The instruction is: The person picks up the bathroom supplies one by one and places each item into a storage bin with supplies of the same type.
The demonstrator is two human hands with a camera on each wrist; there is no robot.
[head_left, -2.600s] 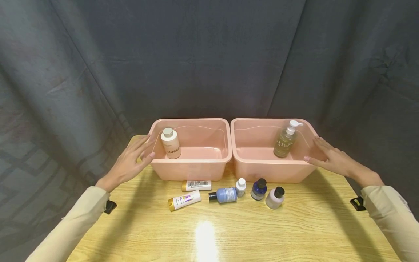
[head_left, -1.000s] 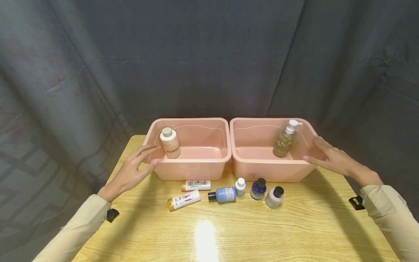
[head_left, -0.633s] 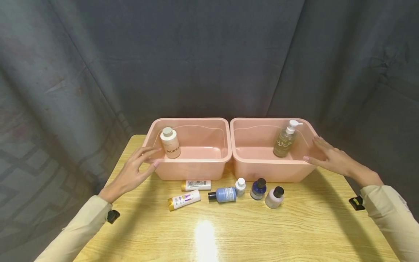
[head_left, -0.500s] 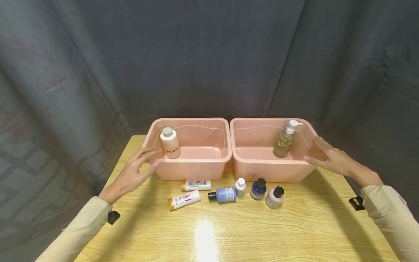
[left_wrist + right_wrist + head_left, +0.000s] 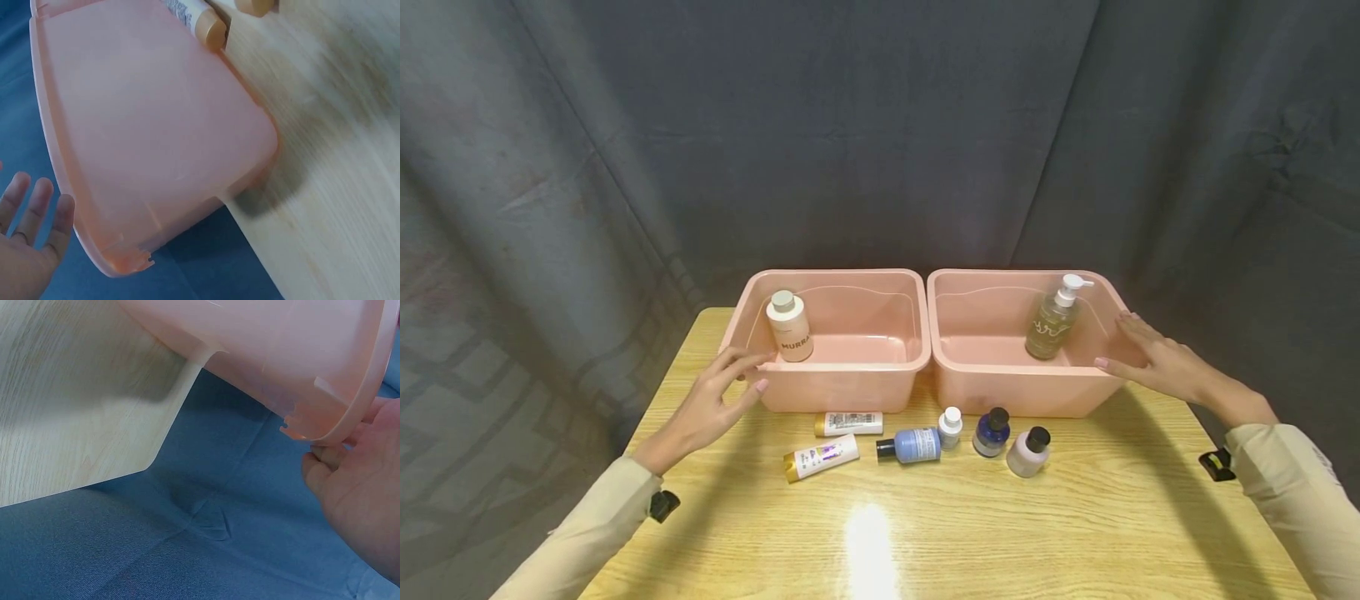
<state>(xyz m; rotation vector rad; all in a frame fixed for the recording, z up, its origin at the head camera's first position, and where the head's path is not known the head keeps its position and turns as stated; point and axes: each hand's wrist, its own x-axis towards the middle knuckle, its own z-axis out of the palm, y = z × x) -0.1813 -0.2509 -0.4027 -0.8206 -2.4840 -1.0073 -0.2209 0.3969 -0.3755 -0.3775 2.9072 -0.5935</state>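
Observation:
Two pink plastic bins stand side by side on the table. My left hand (image 5: 711,404) hovers at the front left corner of the left bin (image 5: 835,390), fingers loose and parted from the thumb. In the left wrist view its fingertips (image 5: 64,219) overlap the bin's outer rim. Inside that bin a white bottle (image 5: 790,329) lettered MURRA stands upright near the left wall. My right hand (image 5: 1176,371) rests on the outer front corner of the right bin (image 5: 1011,392), fingers extended along the rim, thumb at the front edge. A greenish pump bottle (image 5: 1051,329) stands inside.
In front of the bins lie two white tubes (image 5: 853,423) with gold caps and a blue bottle (image 5: 919,446) with a black cap. Small white (image 5: 950,429), dark blue (image 5: 991,437) and pale pink (image 5: 1027,457) bottles stand beside them. A grey curtain (image 5: 880,150) hangs behind.
My left hand has shifted right and toward me along the left bin's corner, its thumb now lower against the front wall. The right hand, the bottles and the tubes hold their places.

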